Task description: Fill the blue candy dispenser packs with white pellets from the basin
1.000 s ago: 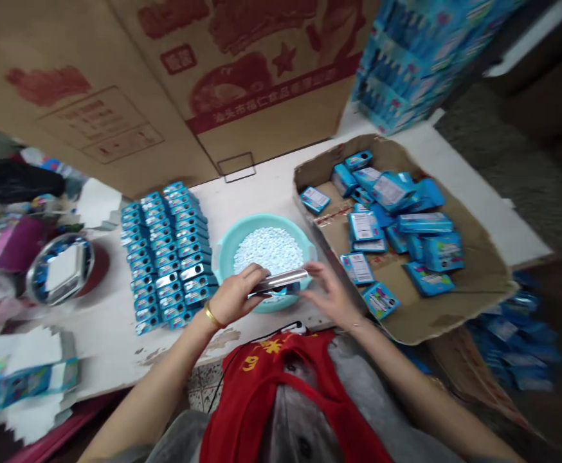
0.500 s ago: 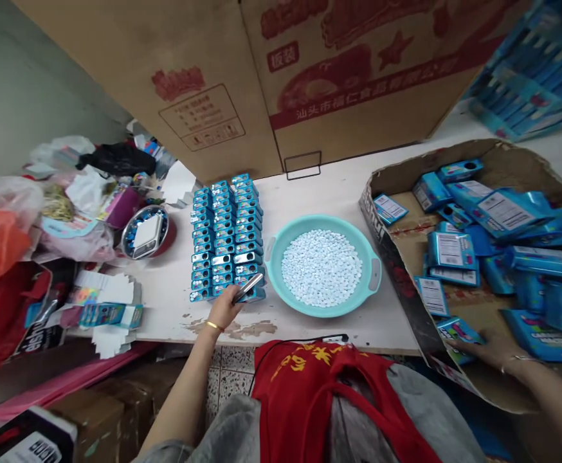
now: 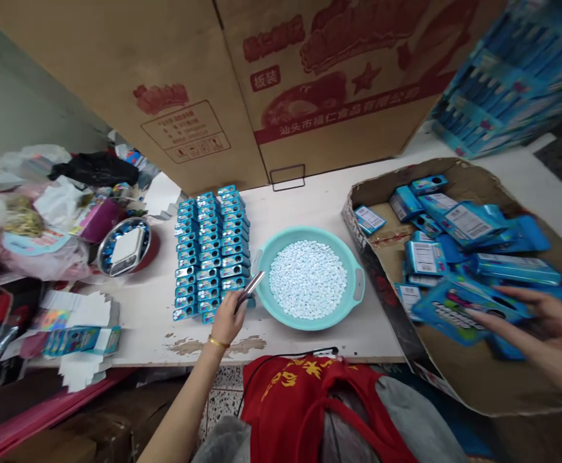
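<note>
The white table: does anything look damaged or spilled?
Yes, damaged: the white table has brown, worn-looking patches near its front edge, where the white surface is missing. No spill stands out; the white pellets sit inside the teal bowl.

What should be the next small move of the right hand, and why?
Perhaps carry the blue box toward the basin of pellets: the right hand grasps it over the cardboard tray, while the left hand holds a metal tool beside the basin.

Tilted blue box (image 3: 469, 297), slim silver tool (image 3: 253, 284)
</note>
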Demonstrator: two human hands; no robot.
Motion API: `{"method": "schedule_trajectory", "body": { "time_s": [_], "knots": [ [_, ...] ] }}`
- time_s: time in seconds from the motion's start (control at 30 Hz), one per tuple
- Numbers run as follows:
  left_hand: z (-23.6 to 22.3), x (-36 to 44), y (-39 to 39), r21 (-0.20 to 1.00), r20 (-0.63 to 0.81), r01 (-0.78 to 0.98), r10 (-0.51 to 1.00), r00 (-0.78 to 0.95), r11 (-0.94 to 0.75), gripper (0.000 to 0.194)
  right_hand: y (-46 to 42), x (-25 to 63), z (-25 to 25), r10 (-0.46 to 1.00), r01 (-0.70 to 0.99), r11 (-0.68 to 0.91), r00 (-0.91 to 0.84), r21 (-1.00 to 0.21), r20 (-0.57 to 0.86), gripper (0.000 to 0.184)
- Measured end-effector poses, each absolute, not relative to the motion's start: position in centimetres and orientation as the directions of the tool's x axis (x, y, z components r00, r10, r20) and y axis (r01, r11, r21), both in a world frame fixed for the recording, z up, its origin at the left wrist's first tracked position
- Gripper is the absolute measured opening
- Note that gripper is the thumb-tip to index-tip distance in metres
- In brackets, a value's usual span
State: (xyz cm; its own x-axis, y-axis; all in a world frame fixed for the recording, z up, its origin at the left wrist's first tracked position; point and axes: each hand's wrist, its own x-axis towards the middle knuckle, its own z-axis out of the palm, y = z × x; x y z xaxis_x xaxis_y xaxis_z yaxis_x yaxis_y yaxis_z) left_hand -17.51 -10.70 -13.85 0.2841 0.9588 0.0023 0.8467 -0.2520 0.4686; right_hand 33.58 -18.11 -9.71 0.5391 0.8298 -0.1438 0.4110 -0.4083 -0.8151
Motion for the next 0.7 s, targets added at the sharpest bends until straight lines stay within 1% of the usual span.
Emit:
{"method": "schedule_trajectory", "body": {
  "time_s": [0.07,0.1,0.17,0.23,0.27,0.33,0.4,0.47,0.6,0.67,0.7],
  "knots": [
    [-14.1,-14.1,-8.1,0.467,-0.107,0.817,0.896,0.431,-0.337,0.023,-16.6,30.7,-7.0,0.873,0.209,-0.424,0.352,-0.881,-0.337,0.061],
    [-14.6,-12.1,-6.6,0.435,-0.168,0.819,0.859,0.483,-0.375,0.022,-16.2,29.2,-6.3,0.876,0.096,-0.451,0.238,-0.887,-0.420,0.058],
    [-16.1,-8.3,-3.5,0.325,-0.271,0.834,0.801,0.534,-0.446,0.022,-16.1,26.3,-6.1,0.846,-0.120,-0.531,-0.017,-0.839,-0.533,0.056],
    [-18.0,-5.2,-0.8,0.237,-0.326,0.835,0.769,0.550,-0.497,0.025,-16.9,23.7,-7.1,0.793,-0.277,-0.608,-0.251,-0.744,-0.555,0.059],
    [-19.0,-4.0,0.3,0.221,-0.341,0.829,0.756,0.559,-0.513,0.027,-17.6,22.6,-7.8,0.767,-0.336,-0.640,-0.332,-0.691,-0.549,0.057],
    [-20.8,-2.7,1.6,0.241,-0.361,0.807,0.722,0.591,-0.540,0.028,-18.9,20.8,-9.4,0.725,-0.439,-0.689,-0.417,-0.577,-0.548,0.048],
    [-22.1,-2.3,1.8,0.287,-0.380,0.775,0.675,0.632,-0.563,0.027,-19.7,19.6,-11.0,0.705,-0.526,-0.702,-0.413,-0.480,-0.577,0.041],
    [-22.8,-2.7,1.3,0.339,-0.402,0.740,0.621,0.672,-0.581,0.026,-19.6,19.1,-12.6,0.708,-0.593,-0.670,-0.329,-0.447,-0.625,0.039],
    [-23.0,-3.7,-1.0,0.434,-0.450,0.694,0.529,0.720,-0.574,0.031,-16.9,19.2,-16.3,0.732,-0.680,-0.514,-0.029,-0.524,-0.680,0.043],
    [-22.8,-3.8,-2.2,0.472,-0.476,0.685,0.494,0.728,-0.555,0.035,-15.7,19.2,-17.9,0.723,-0.694,-0.463,0.065,-0.552,-0.688,0.045],
    [-22.7,-3.8,-2.8,0.488,-0.488,0.684,0.481,0.729,-0.542,0.037,-15.3,19.3,-18.5,0.719,-0.693,-0.455,0.084,-0.559,-0.689,0.045]
  ]
}}
